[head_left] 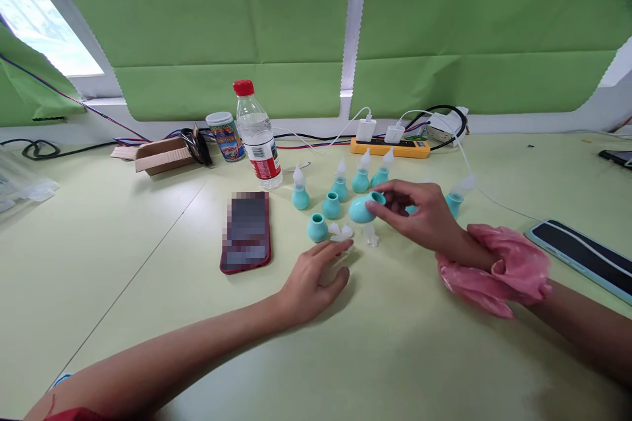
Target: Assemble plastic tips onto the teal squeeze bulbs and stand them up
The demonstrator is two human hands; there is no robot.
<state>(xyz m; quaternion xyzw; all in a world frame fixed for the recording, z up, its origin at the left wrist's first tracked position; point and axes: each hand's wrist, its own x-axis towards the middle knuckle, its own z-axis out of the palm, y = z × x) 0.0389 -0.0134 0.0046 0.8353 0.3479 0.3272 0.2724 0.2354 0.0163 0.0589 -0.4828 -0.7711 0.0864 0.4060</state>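
Note:
My right hand (419, 214) pinches a teal squeeze bulb (363, 208) by its open neck between thumb and fingers. The bulb lies tilted, its mouth towards the hand. My left hand (316, 279) rests on the table, fingers stretched out and apart; its fingertips reach small translucent white tips (342, 231), and I cannot tell if they touch. Just below the held bulb lie clear plastic pieces (370, 235). Two open-necked bulbs, one in front (317, 228) and one behind (331, 205), stand upright nearby. Several bulbs fitted with white tips, like this nasal aspirator (300, 192), stand further back.
A red-cased phone (245, 230) lies left of the bulbs. Behind stand a water bottle (259, 138), a can (226, 137) and an open cardboard box (165, 156). An orange power strip (390, 147) with chargers sits at the back. A white cable crosses to another phone (582, 253).

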